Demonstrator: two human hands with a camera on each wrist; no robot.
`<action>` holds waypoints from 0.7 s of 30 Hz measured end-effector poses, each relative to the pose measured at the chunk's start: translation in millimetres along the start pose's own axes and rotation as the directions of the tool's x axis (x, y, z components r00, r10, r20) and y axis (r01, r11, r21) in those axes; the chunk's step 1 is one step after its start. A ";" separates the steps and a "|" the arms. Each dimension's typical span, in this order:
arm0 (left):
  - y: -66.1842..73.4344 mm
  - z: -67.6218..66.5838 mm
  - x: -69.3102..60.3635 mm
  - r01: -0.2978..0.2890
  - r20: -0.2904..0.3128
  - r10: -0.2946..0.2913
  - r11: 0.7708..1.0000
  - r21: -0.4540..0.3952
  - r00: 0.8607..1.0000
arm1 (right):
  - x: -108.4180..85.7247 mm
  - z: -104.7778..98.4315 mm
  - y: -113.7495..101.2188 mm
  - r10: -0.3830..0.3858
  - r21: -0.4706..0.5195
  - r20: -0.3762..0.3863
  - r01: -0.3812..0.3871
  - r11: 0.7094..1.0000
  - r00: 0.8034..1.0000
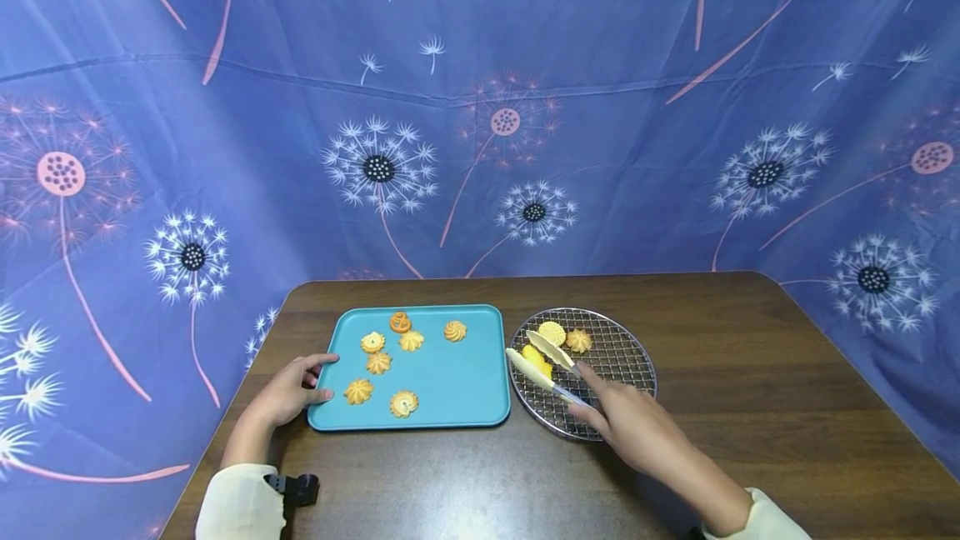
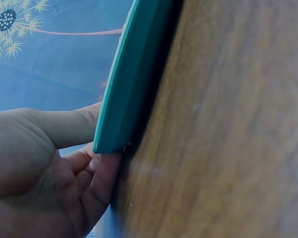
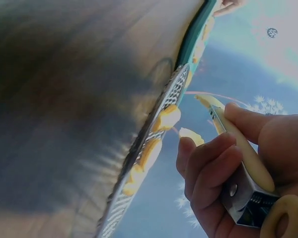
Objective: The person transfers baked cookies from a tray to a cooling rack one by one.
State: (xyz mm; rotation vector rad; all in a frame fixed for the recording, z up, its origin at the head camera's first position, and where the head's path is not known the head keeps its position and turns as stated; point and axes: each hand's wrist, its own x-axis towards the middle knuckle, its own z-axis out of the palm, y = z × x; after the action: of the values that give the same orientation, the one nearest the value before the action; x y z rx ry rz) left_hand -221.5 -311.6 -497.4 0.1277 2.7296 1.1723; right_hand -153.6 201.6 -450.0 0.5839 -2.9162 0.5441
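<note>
My left hand point(image 1: 283, 392) grips the left edge of a blue tray point(image 1: 465, 386); in the left wrist view the thumb lies on the rim and fingers curl beneath it. Several cookies lie on the tray, among them a pretzel-shaped one point(image 1: 401, 322) and a swirled one point(image 1: 454, 331). My right hand point(image 1: 633, 423) holds tongs point(image 3: 246, 161) with cream tips, spread apart above a round wire rack point(image 1: 626, 369). On the rack are a pale yellow round cookie point(image 1: 552, 333), a golden flower-shaped cookie point(image 1: 579, 341) and bright yellow pieces point(image 1: 537, 361), partly hidden by the tongs.
Tray and rack stand side by side on a brown wooden table point(image 1: 750, 373). A blue cloth point(image 1: 615, 157) with dandelion prints hangs behind and at both sides. A black strap point(image 1: 294, 487) is on the left wrist.
</note>
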 end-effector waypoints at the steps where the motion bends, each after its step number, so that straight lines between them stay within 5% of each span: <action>1: 0.4 0.2 -0.1 -0.001 -0.001 0.001 1.000 0.000 1.000 | 1.2 -0.3 -1.9 0.001 0.000 0.008 -0.001 1.000 1.000; 21: 1.9 -0.7 0.7 0.005 0.009 -0.005 1.000 0.010 1.000 | 52.5 12.3 -35.9 0.021 0.037 0.132 -0.026 0.999 0.991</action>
State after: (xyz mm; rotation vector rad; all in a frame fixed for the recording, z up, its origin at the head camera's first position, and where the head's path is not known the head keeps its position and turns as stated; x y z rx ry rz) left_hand -222.2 -310.7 -495.6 0.1270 2.7271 1.1539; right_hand -188.3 147.8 -440.2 0.6139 -3.0462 0.5876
